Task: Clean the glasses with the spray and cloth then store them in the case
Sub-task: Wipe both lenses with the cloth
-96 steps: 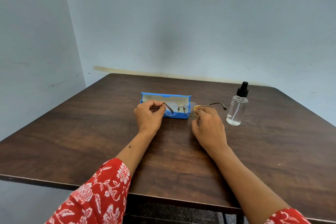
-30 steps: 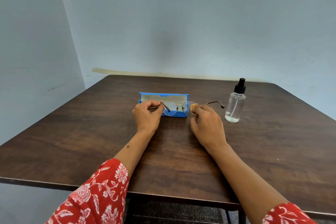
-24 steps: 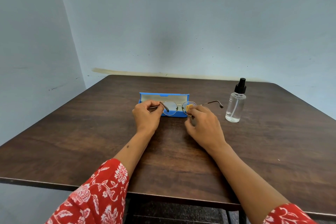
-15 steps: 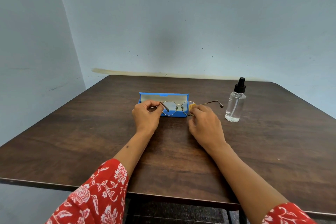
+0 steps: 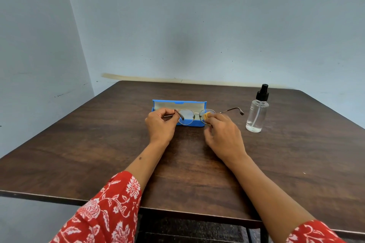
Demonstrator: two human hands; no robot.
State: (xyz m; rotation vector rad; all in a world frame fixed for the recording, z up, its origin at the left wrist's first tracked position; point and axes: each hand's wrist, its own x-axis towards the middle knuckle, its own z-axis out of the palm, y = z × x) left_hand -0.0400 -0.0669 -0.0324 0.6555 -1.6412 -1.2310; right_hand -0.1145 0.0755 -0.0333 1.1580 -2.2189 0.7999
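**Both hands on the glasses, cloth pressed to the right lens**

The left hand (image 5: 161, 126) pinches the glasses (image 5: 194, 116) at their left hinge, thumb and forefinger closed on the metal where the folded-in left temple meets the rim. The right hand (image 5: 224, 134) holds a small yellow cloth (image 5: 206, 115) pinched between its fingertips, pressed against the right lens. The hands are apart from each other, one at either end of the frame, holding it up just above the table (image 5: 98, 154).

The glasses are round, with thin metal rims, held level with the lenses facing the person. The right temple sticks out to the right, its dark tip ending close to the spray bottle (image 5: 257, 112) without touching it.

Directly behind the glasses, on the far side, lies the blue case (image 5: 178, 102), open, with its pale lining showing through the left lens. Its near wall sits just beyond the fingers.

The spray bottle stands upright to the right of the case, clear with a black pump top, a low level of liquid inside it.

Red floral sleeves (image 5: 110, 209) cover both upper forearms at the table's near edge.
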